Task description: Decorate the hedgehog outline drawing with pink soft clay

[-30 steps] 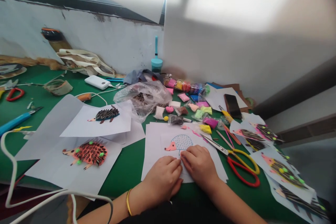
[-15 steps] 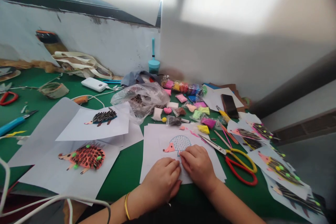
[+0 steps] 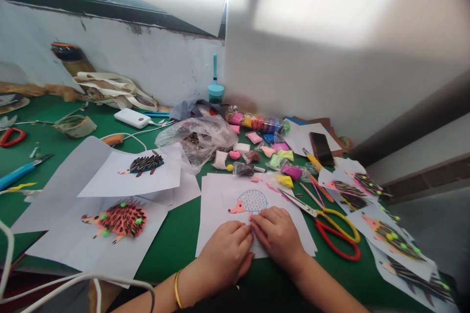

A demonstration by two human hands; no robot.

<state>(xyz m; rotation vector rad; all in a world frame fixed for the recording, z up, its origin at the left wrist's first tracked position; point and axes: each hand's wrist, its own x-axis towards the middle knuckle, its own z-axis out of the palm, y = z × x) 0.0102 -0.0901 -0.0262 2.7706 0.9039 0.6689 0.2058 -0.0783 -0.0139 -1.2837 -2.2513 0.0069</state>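
Note:
A white sheet with a printed hedgehog lies on the green table in front of me. The hedgehog has a pink clay face and a dotted blue back. My left hand and my right hand rest side by side on the sheet just below the drawing. Their fingers are curled, with the tips pressed together at the hedgehog's belly. A small pink bit shows at the fingertips; I cannot make out whether they hold it. A yellow bangle circles my left wrist.
Red-and-yellow scissors lie right of the sheet. Finished hedgehog pictures lie at left and right. A plastic bag of seeds, coloured clay packets, a phone, a power bank and a white cable surround the work.
Both hands have shifted slightly, and the fingertips now press nearer the hedgehog's underside. The view moved a little to the right since a second ago.

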